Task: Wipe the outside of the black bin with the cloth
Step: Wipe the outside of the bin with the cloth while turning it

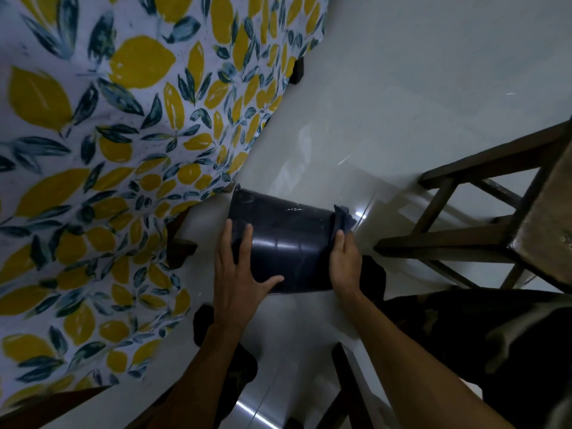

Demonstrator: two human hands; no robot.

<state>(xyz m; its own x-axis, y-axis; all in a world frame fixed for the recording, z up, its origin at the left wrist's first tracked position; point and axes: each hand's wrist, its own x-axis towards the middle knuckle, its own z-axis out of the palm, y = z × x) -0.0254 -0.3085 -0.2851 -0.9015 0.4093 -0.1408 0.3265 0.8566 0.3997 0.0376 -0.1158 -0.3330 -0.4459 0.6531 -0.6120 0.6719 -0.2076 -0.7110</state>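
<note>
The black bin (284,239) lies on its side on the pale tiled floor, in the lower middle of the head view. My left hand (238,270) rests flat on the bin's left part, fingers spread over its wall. My right hand (345,261) presses a dark blue cloth (343,219) against the bin's right end. The cloth sticks out above my fingers. Both forearms reach in from the bottom of the view.
A table under a lemon-print cloth (108,165) fills the left side, its edge just left of the bin. A dark wooden stool (510,224) stands to the right. My legs in camouflage trousers (495,351) are at the lower right, and another wooden leg (349,388) is near the bottom.
</note>
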